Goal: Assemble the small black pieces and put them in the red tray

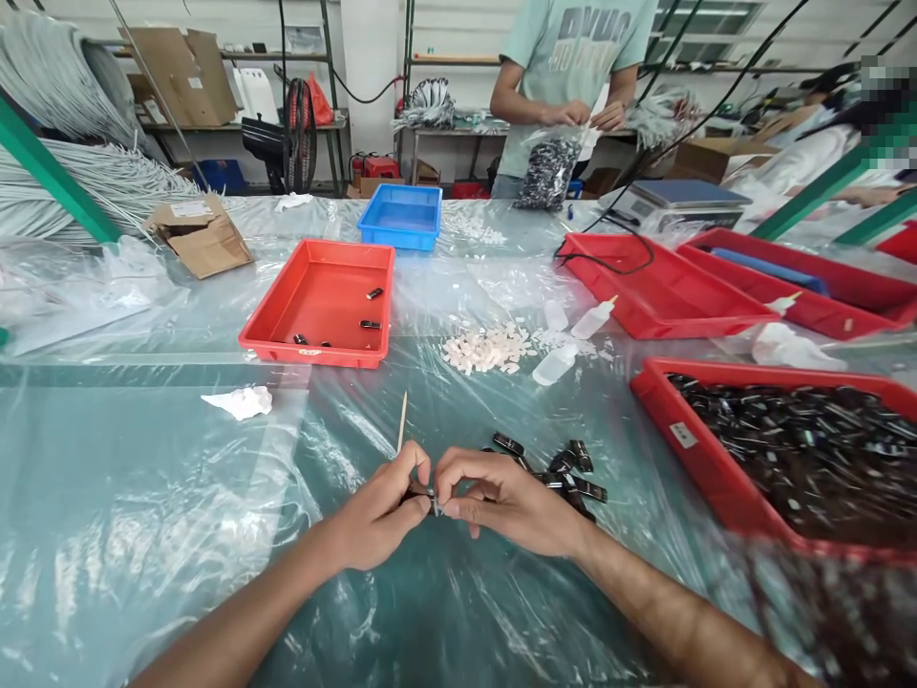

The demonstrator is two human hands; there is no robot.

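Hands [458, 502] together on small black part [419, 494]

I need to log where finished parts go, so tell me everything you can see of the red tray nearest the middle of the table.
The red tray is a shallow rectangular bin, seemingly moulded plastic, with low flared walls and a small white label on its near wall. It sits flat on the plastic-covered table, ahead of the hands, just in front of the blue tray. It holds about five small dark parts, otherwise bare. No hand touches it.
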